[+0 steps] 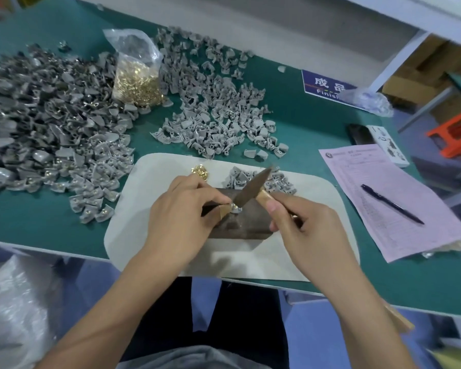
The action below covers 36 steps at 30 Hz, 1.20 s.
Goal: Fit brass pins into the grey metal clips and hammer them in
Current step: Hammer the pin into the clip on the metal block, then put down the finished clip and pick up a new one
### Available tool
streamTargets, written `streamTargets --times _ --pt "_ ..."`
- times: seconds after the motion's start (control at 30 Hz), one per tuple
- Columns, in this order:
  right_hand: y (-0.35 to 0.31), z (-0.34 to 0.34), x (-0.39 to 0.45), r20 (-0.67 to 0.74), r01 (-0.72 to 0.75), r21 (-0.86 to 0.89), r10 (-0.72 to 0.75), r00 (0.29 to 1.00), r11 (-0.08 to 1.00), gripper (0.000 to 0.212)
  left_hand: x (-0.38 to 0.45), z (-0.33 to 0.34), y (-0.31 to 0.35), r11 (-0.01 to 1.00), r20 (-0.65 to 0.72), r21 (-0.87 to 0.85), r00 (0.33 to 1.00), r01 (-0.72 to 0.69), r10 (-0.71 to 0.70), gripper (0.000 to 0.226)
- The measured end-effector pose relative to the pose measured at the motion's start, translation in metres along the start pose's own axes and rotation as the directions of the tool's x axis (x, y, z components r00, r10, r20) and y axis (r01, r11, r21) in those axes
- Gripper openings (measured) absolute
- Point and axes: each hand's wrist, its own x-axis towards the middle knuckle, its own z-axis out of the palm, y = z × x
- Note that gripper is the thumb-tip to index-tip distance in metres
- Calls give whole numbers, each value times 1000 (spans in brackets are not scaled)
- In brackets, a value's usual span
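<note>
On the dark block (240, 222) the left hand (181, 209) pinches a small, stiff, probably slippery grey clip (236, 209) by its edges, while the right hand (304, 225) grips the hammer (253, 189) by its wooden handle.

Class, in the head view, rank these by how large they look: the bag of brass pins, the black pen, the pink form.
1. Pink form
2. Bag of brass pins
3. Black pen
The bag lies farther from the camera, so only apparent size is ranked.

one hammer (253, 189), one pen (391, 204), two hands (181, 209)
</note>
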Motion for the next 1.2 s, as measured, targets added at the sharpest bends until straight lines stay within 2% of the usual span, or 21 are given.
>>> streamTargets --times 0.07,0.2,0.33,0.4,0.5,0.63,0.7,0.77,0.8,0.87,0.93,1.0,1.03,1.13,1.2 --pt "-1 1 1 -36 14 -75 -16 999 997 25 -1 -1 0 1000 -3 -6 1000 -6 6 6" --pt "0 6 -3 -235 45 -3 -45 971 999 26 -2 -2 0 1000 -13 -18 1000 -20 20 8" --pt "7 16 -6 -99 -22 -124 10 995 992 34 0 -1 1 1000 -16 18 1000 -3 3 8" --pt "10 10 -5 -142 -22 -182 -4 990 983 34 2 -1 0 1000 -16 17 1000 -6 7 8" --pt "8 10 -8 -239 -8 -78 -11 971 997 33 2 -1 -1 1000 -14 -10 1000 -1 1 8" --pt "6 13 -9 -84 -30 -170 16 996 985 31 1 -2 0 1000 -2 22 1000 -4 4 10" --pt "8 7 -8 -134 -3 -214 -26 991 977 28 1 -3 0 1000 1 12 1000 -9 9 8" --pt "9 9 -8 -182 -20 -111 -1 983 994 32 2 -3 0 1000 2 4 1000 -6 6 8" --pt "10 11 -8 -159 -33 -97 17 987 995 35 1 -2 0 1000 1 11 1000 0 0 8" --pt "12 13 -11 -92 -40 -197 22 996 980 39 1 -3 0 999 4 32 1000 12 -12 9" --pt "12 10 -11 -123 -28 -246 -3 992 969 37 1 -3 1 999 10 29 1000 15 -16 9" --pt "10 11 -13 -226 -23 -119 -4 974 993 35 2 -4 1 1000 10 11 1000 16 -16 8" --pt "10 14 -14 -231 -15 -79 -4 973 997 36 2 -4 1 1000 12 10 1000 18 -18 7" --pt "8 18 -17 -125 -24 -205 -2 992 978 38 1 -4 0 999 18 28 1000 20 -20 9" --pt "13 11 -19 -179 -33 -253 -13 984 967 32 -1 -4 2 999 22 37 1000 11 -11 8"
